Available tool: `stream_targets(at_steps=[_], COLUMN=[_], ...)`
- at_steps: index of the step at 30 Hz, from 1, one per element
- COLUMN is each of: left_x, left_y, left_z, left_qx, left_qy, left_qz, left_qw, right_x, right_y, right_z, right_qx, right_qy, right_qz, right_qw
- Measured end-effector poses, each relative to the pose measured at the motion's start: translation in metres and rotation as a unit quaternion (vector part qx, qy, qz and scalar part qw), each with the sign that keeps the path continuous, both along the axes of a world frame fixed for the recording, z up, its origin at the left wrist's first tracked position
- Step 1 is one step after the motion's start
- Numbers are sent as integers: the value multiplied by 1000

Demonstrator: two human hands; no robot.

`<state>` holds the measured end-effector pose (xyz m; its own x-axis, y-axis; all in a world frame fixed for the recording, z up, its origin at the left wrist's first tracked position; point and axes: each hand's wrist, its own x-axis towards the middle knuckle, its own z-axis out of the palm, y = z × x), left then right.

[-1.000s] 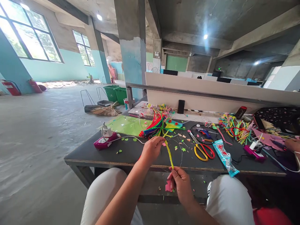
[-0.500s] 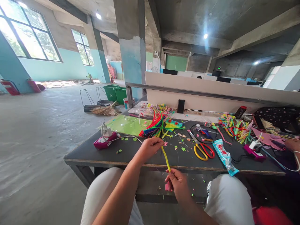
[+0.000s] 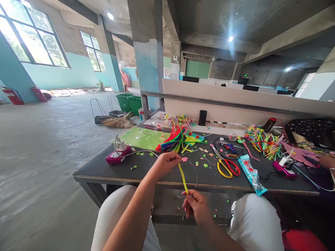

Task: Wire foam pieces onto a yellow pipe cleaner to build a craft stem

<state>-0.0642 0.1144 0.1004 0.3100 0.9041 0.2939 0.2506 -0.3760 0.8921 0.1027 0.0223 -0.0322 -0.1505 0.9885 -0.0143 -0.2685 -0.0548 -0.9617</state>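
We pinch a yellow pipe cleaner (image 3: 183, 178) at both ends: our left hand (image 3: 165, 164) grips its upper end over the table (image 3: 99, 170) edge, our right hand (image 3: 195, 205) clamps its lower end nearer our lap. Its long axis slants down and rightward from the left grip to the right. Beyond the left hand lies a pipe cleaner bundle (image 3: 172, 138); the scissors (image 3: 227, 168) sit off to the right, nearer the right hand.

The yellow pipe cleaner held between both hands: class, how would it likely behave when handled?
The yellow pipe cleaner spans straight between the left hand and right hand without sagging, so probably stiffish yet bendable. Thin, so likely very light. Its fuzzy surface probably grips well.
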Motion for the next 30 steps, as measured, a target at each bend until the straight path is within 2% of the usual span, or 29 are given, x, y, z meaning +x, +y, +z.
stream_targets(at_steps=[4,12,20,24,30], left_x=[0,-5,-2,1,-6], left_y=[3,10,10,11,14], left_z=[-3,-8,-9,-12,-13], left_qx=[3,-109,-55,-43,-33], left_qy=[-9,-145,-62,-56,-64], left_qz=[-12,-14,-27,-34,-9], left_qw=[1000,983,996,997,997], right_x=[0,4,3,4,9], right_y=[1,4,5,6,3], right_z=[2,0,-4,-5,1], right_qx=[-18,-9,7,16,1], right_qy=[13,32,21,16,63], right_qz=[8,-21,-16,-13,42], right_qw=[1000,999,1000,1000,997])
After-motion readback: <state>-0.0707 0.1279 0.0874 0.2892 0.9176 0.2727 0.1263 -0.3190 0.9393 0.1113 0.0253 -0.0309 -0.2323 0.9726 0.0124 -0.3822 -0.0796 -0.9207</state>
